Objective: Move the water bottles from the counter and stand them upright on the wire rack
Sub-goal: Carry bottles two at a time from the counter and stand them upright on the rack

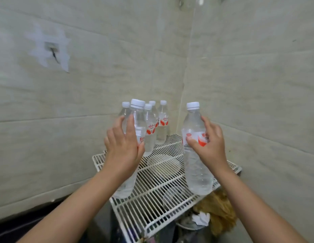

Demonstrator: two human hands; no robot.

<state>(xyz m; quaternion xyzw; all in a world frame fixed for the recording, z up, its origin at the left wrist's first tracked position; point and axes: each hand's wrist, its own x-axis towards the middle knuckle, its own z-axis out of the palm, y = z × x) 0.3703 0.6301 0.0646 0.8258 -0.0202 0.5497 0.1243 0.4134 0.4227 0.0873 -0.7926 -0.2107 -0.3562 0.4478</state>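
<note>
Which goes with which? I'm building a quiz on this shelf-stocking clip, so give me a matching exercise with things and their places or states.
Things:
1. left hand
2. right hand
3. four back bottles
4. wire rack

States:
A. white, bears the bottles
B. standing near the wall corner
C. holds the bottle on the rack's left side
D. holds the bottle at the rack's right edge

Pairs: 1-C, 2-D, 3-B, 4-A

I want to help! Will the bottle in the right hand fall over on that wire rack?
Maybe. The bottle is tall and narrow, so it could wobble on the wire rack. It looks full, so probably heavy. The right hand grips its label.
</note>
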